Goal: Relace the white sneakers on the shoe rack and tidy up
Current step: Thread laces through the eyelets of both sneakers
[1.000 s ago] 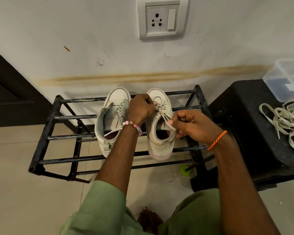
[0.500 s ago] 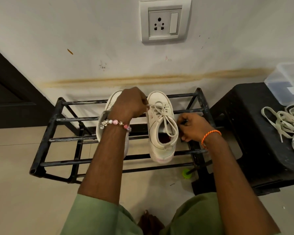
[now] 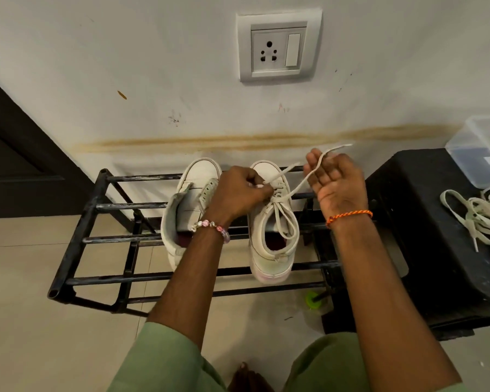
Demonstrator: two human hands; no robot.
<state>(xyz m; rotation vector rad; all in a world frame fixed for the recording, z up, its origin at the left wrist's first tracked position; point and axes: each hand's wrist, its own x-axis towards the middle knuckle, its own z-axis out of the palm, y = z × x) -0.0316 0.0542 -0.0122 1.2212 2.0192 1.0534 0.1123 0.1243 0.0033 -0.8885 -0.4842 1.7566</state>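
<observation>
Two white sneakers stand side by side on the black metal shoe rack (image 3: 77,239). The left sneaker (image 3: 186,205) has no lace in its eyelets. The right sneaker (image 3: 269,247) is laced, with a loop of white lace (image 3: 287,222) lying over its opening. My left hand (image 3: 238,190) pinches the lace at the upper eyelets of the right sneaker. My right hand (image 3: 335,182) is raised palm up to the right of the shoe, and a lace end runs across its fingers toward the wall.
A black stool (image 3: 425,236) stands right of the rack with a heap of loose white laces (image 3: 481,216) and a clear plastic box (image 3: 481,148) on it. A green cap (image 3: 311,299) lies on the floor. A wall socket (image 3: 277,48) sits above; a dark door frame (image 3: 17,154) is at left.
My right hand has risen from the shoe's right side and turned palm up, drawing a lace end out toward the wall. My left hand has shifted right onto the right sneaker's eyelets.
</observation>
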